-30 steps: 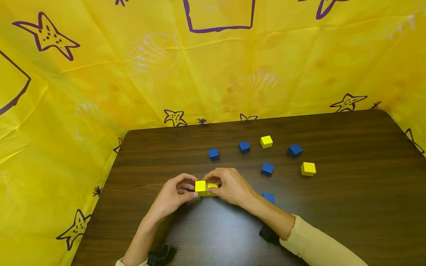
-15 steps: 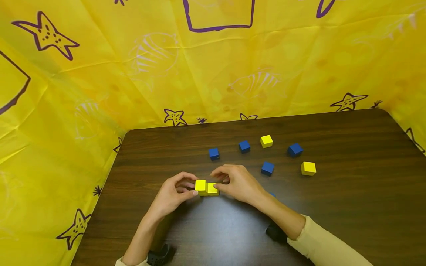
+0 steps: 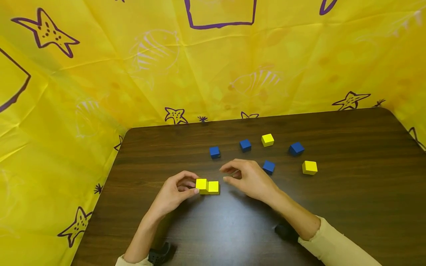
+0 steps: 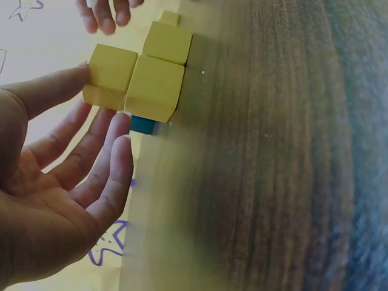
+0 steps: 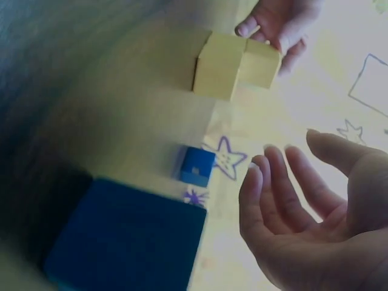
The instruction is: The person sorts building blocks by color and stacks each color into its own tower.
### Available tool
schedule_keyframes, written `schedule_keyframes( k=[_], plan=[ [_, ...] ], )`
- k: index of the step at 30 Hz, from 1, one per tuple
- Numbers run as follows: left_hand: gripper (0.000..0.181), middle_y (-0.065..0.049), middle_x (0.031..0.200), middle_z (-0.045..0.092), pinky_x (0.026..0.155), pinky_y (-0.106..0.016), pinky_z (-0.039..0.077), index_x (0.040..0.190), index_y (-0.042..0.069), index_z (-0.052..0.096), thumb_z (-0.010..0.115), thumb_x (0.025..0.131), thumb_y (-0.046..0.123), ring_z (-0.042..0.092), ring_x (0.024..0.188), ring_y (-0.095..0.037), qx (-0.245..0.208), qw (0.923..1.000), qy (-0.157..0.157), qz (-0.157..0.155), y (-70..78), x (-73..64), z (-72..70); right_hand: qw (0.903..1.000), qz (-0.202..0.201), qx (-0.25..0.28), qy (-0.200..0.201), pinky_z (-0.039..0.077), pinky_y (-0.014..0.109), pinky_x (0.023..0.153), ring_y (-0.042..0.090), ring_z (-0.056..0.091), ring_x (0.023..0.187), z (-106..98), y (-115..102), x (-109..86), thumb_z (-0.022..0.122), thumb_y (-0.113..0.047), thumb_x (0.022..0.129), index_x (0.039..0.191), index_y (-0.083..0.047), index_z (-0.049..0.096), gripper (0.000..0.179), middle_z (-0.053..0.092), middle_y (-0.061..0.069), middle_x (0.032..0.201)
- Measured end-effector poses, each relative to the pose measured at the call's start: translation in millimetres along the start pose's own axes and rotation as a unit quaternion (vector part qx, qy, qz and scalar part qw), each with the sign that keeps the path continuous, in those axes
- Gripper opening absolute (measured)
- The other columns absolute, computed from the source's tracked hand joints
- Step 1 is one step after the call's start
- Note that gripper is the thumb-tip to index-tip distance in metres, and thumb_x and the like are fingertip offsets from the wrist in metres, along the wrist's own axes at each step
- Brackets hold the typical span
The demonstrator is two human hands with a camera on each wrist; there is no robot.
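Note:
My left hand point(image 3: 174, 192) pinches a yellow cube point(image 3: 201, 184) between thumb and fingertips. In the left wrist view that held cube point(image 4: 112, 66) sits on top of a lower yellow cube point(image 4: 156, 88), which has another yellow cube point(image 4: 168, 41) right beside it. From the head, only the top face and front of this right-hand cube point(image 3: 213, 187) show next to the raised one. My right hand point(image 3: 249, 179) hovers to the right of the cubes, apart from them, fingers loosely bent with nothing between them.
Blue cubes point(image 3: 215, 152) and yellow cubes point(image 3: 310, 167) lie scattered on the dark wooden table point(image 3: 349, 207), behind and right of the hands. One blue cube point(image 3: 269, 167) is close behind my right hand. A yellow printed cloth point(image 3: 213, 74) hangs behind the table.
My right hand has let go of the right-hand yellow cube and drawn away to the right, uncovering it. The left hand stays in place on its cube.

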State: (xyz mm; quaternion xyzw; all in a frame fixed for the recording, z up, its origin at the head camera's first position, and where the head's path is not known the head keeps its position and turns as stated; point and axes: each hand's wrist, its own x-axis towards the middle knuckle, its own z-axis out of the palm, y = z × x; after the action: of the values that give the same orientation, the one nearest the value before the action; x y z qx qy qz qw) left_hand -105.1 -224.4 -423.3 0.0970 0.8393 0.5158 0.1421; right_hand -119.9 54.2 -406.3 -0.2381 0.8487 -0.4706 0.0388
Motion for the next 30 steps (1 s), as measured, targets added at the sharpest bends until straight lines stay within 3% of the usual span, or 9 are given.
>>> schedule_keyframes(
  k=[8,18,27,30],
  plan=[
    [0.032,-0.010,0.109,0.068,0.080,-0.027,0.055,0.115,0.007,0.064,0.077,0.086,0.005,0.064,0.096,-0.023,-0.001,1.0000,0.003,0.003,0.8,0.4,-1.0,0.9999,0.008,-0.002,0.014,0.056,0.032,0.081,0.014,0.068,0.092,-20.2,-0.8,-9.2,0.074,-0.016,0.091,0.116,-0.014,0.071,0.025,0.071,0.001,0.111],
    [0.032,-0.011,0.108,0.068,0.081,-0.029,0.055,0.115,0.007,0.064,0.077,0.086,0.004,0.065,0.096,-0.023,0.003,1.0000,0.002,0.005,-0.2,-0.1,-1.5,0.9988,0.022,-0.027,0.036,0.055,0.029,0.076,0.009,0.066,0.089,-44.9,6.0,-21.0,0.073,-0.017,0.092,0.115,-0.020,0.070,0.023,0.070,-0.006,0.111],
    [0.031,-0.011,0.110,0.068,0.079,-0.027,0.055,0.115,0.007,0.065,0.076,0.086,0.004,0.065,0.095,-0.023,-0.001,1.0000,0.001,0.005,-0.6,-0.2,0.4,0.9970,0.034,-0.041,0.055,0.056,0.039,0.079,0.012,0.066,0.092,-62.0,15.2,-28.9,0.072,-0.017,0.093,0.116,-0.019,0.071,0.023,0.070,-0.006,0.111],
    [0.031,-0.011,0.110,0.068,0.079,-0.027,0.055,0.115,0.007,0.065,0.076,0.086,0.004,0.065,0.095,-0.023,0.000,1.0000,0.002,0.004,-0.3,-0.2,0.2,0.9960,0.039,-0.046,0.067,0.056,0.037,0.079,0.013,0.066,0.093,-68.1,17.9,-31.7,0.072,-0.018,0.093,0.115,-0.019,0.071,0.022,0.070,-0.005,0.111]
  ],
)
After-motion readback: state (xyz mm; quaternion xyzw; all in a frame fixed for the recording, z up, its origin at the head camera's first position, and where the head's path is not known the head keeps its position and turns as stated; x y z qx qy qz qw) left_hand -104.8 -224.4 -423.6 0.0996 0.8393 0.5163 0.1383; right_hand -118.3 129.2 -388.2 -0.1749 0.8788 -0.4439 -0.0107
